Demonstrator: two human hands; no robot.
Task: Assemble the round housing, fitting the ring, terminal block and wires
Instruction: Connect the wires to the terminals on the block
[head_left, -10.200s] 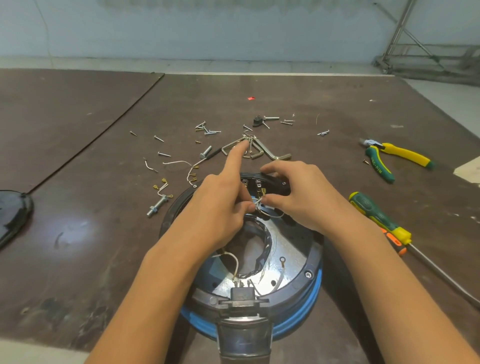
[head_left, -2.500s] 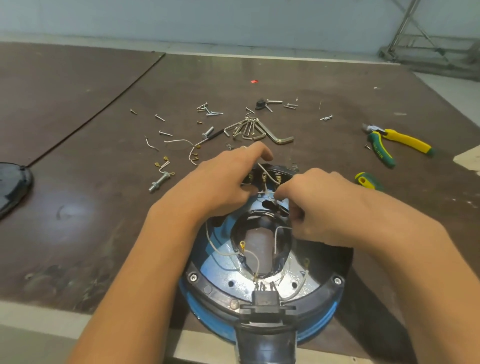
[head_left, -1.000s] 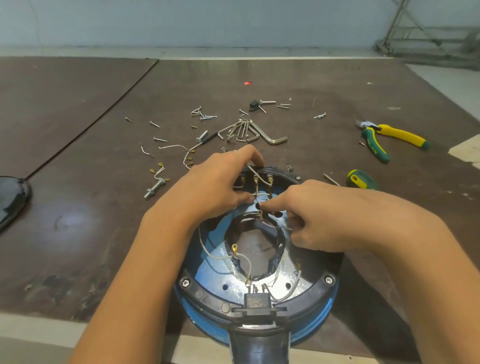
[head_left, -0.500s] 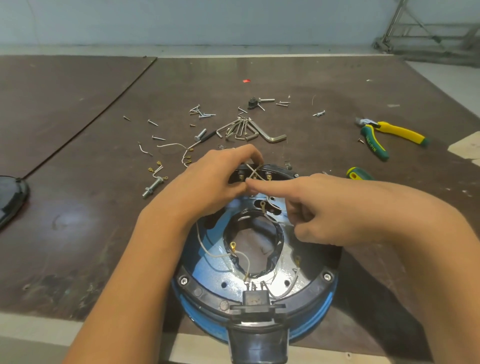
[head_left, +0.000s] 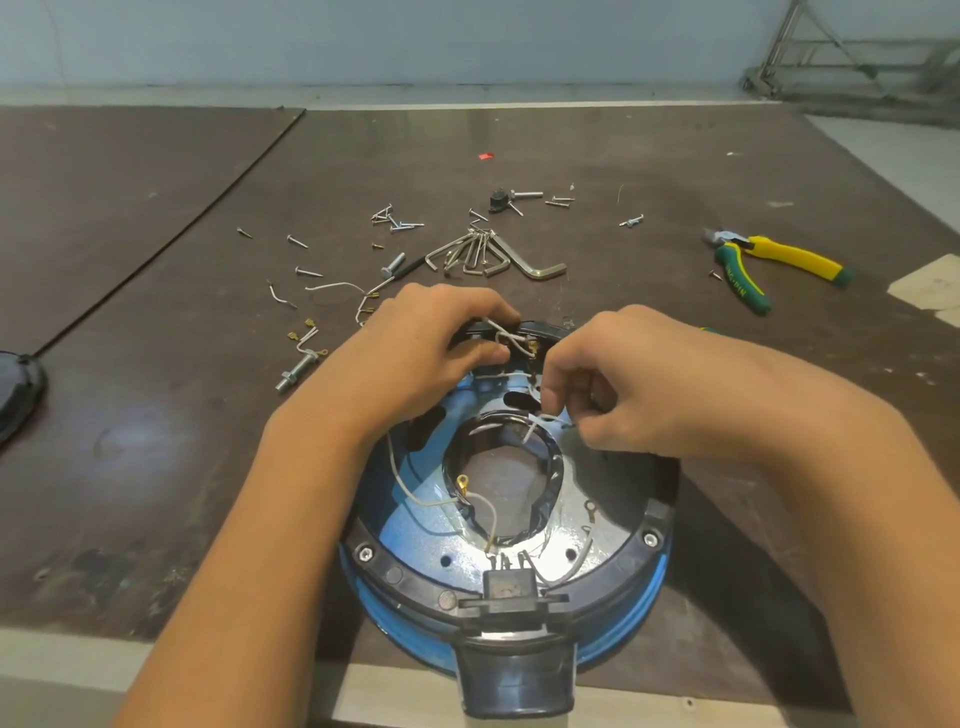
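The round blue housing (head_left: 415, 525) with its black ring (head_left: 657, 525) lies at the near table edge. White wires (head_left: 415, 493) with brass lugs loop around its central opening. At the far rim sits the black terminal block (head_left: 530, 340). My left hand (head_left: 421, 353) rests on the block's left side and pinches a white wire there. My right hand (head_left: 618, 384) hovers over the housing's far right part, fingers curled, pinching a thin white wire end (head_left: 535, 428). A black connector (head_left: 506, 587) sits at the near rim.
Allen keys (head_left: 483, 254), loose screws (head_left: 395, 221) and spare lugged wires (head_left: 306, 340) lie beyond the housing. Yellow-green pliers (head_left: 753, 265) are at the far right. A black cover (head_left: 15, 384) sits at the left edge.
My right hand has drawn back from the terminal block toward the central opening and curled its fingers on a wire end. My left hand stays at the block.
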